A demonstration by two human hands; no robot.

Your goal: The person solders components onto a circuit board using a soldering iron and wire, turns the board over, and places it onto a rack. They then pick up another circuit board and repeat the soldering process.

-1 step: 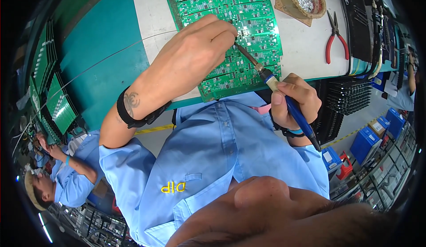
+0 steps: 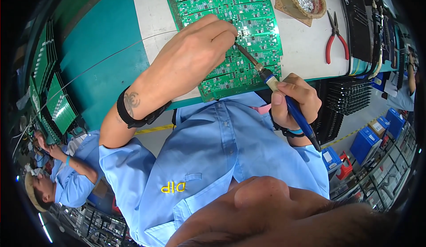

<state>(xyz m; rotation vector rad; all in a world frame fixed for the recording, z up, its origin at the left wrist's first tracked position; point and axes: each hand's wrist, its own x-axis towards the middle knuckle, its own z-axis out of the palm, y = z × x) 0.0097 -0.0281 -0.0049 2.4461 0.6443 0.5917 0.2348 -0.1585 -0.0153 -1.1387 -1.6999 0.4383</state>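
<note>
My right hand [image 2: 297,100] grips a soldering iron [image 2: 270,80] with a blue and cream handle, its metal tip slanting up and left onto a green circuit board panel [image 2: 257,27]. The panel lies on the table in front of me and carries several rows of small parts. Over its left half, my left hand [image 2: 199,43] is closed in a pinch close to the iron's tip. A thin solder wire [image 2: 143,39] comes in from the left and passes behind this hand; the fingers hide its end.
Right of the panel stand a round tan pot [image 2: 320,8] of silvery bits and red-handled pliers [image 2: 336,36]. Green boards [image 2: 62,102] are racked at the far left, near another person [image 2: 75,176]. A black rack [image 2: 348,96] and blue bins [image 2: 365,142] are at right.
</note>
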